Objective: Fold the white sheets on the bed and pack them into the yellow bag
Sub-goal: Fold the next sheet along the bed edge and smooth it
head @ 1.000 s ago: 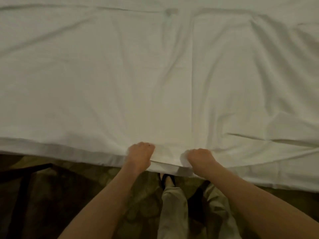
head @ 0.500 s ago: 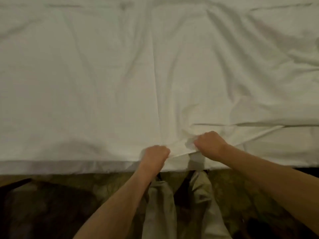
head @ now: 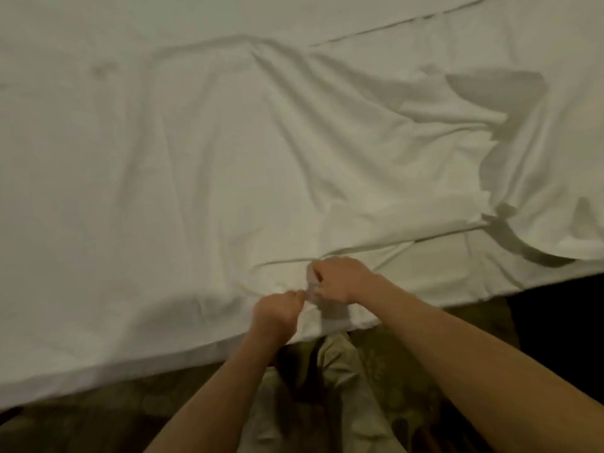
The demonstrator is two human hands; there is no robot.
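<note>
White sheet (head: 228, 165) lies spread and wrinkled over the bed, near edge at your legs, with your right hand (head: 341, 281) and left hand (head: 277, 313) both pinching that edge, nearly touching each other.

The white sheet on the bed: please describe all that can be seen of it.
The white sheet looks like thin cotton cloth, spread wide over the bed and full of soft wrinkles. Its near hem hangs at the bed's edge. On the right, a part is turned over itself and casts dark shadows. The left hand and right hand both pinch the near edge, close together, bunching the cloth there.
</note>
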